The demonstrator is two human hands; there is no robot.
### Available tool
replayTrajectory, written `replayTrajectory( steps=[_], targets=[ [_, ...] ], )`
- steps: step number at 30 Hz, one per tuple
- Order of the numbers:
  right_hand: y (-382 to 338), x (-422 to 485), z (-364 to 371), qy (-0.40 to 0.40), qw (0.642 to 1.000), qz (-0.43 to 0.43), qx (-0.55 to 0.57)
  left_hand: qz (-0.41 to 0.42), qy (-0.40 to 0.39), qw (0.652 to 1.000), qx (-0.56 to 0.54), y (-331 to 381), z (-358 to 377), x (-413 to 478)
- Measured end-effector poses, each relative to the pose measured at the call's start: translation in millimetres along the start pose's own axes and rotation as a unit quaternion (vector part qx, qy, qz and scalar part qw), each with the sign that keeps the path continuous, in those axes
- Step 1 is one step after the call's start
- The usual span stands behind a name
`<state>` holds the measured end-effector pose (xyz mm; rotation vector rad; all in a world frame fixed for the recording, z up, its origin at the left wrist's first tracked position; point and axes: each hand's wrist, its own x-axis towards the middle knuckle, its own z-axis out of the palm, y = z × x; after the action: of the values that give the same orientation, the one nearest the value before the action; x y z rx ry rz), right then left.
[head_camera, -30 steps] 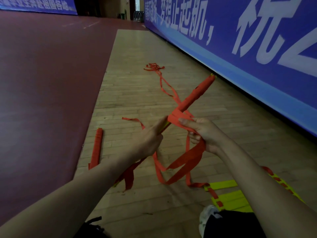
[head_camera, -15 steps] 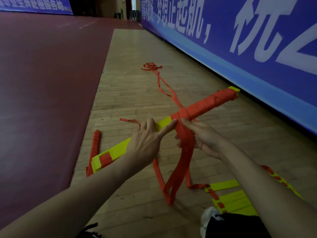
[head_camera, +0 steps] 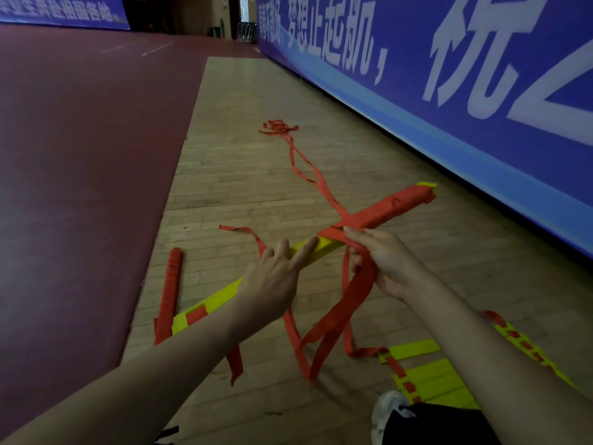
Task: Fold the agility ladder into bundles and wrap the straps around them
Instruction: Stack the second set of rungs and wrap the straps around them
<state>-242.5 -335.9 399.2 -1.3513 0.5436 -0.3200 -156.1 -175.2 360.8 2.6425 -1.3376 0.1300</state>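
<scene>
**Bundle** (head_camera: pixel 378 210): held off the floor (head_camera: pixel 240 187) between both hands. Its long axis runs from lower left to upper right, with the far end toward the banner (head_camera: pixel 449 75). Beyond the fingertips it is wound in red; on the near side it is bare yellow with one red patch.

**Room:** the wooden strip is bounded by the banner's base to the right of the right fingers and by dark red flooring (head_camera: pixel 80 155) to the left of the left fingers. The boards ahead of the fingertips are open, crossed only by the strap (head_camera: pixel 349 303) trailing to a far tangle.

**Left hand** (head_camera: pixel 272 281): the index finger lies straight along the yellow top. The other fingers (head_camera: pixel 272 252) are curled over the bundle, gripping it.

**Right hand** (head_camera: pixel 385 264): the fingertips press the strap onto the bundle where the winding ends. The lower fingers (head_camera: pixel 356 261) are closed round the strap, which hangs in loops to the floor beneath them.

**Second bundle** (head_camera: pixel 170 290): fully red, lying on the floor left of the left fingers.

**Rungs** (head_camera: pixel 430 377): yellow, flat on the floor below the right wrist.
</scene>
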Motion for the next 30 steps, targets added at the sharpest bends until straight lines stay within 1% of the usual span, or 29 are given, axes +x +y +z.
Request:
replayTrajectory(
  steps=[4,8,12,14,20,23,26,28,29,30],
  targets=[
    [-1,-1,2,-0.001,0.998,-0.021,-0.056,-0.015,-0.007,0.997,-0.071,-4,-7,4],
    [-3,-9,9,-0.032,0.995,-0.048,-0.087,-0.009,-0.022,0.989,-0.147,-11,-14,7],
    [-2,-13,13,-0.032,0.993,-0.062,-0.099,-0.009,-0.03,0.959,-0.281,-10,-24,10],
    [-3,-14,14,-0.03,0.992,-0.066,-0.104,-0.014,-0.024,0.945,-0.327,-7,-29,11],
    [-7,-16,10,-0.042,0.984,-0.083,-0.152,-0.021,-0.03,0.96,-0.278,0,-31,7],
    [-3,-18,10,-0.062,0.978,-0.087,-0.18,-0.052,-0.034,0.962,-0.266,1,-26,10],
    [-2,-19,10,-0.071,0.975,-0.1,-0.184,-0.078,-0.035,0.947,-0.309,3,-21,11],
    [-2,-19,10,-0.059,0.974,-0.109,-0.189,-0.095,-0.02,0.928,-0.359,2,-22,11],
    [-1,-18,10,-0.048,0.975,-0.109,-0.19,-0.1,-0.012,0.923,-0.371,1,-23,10],
    [-1,-17,11,-0.039,0.976,-0.105,-0.187,-0.101,-0.005,0.926,-0.365,0,-24,9]
  ],
)
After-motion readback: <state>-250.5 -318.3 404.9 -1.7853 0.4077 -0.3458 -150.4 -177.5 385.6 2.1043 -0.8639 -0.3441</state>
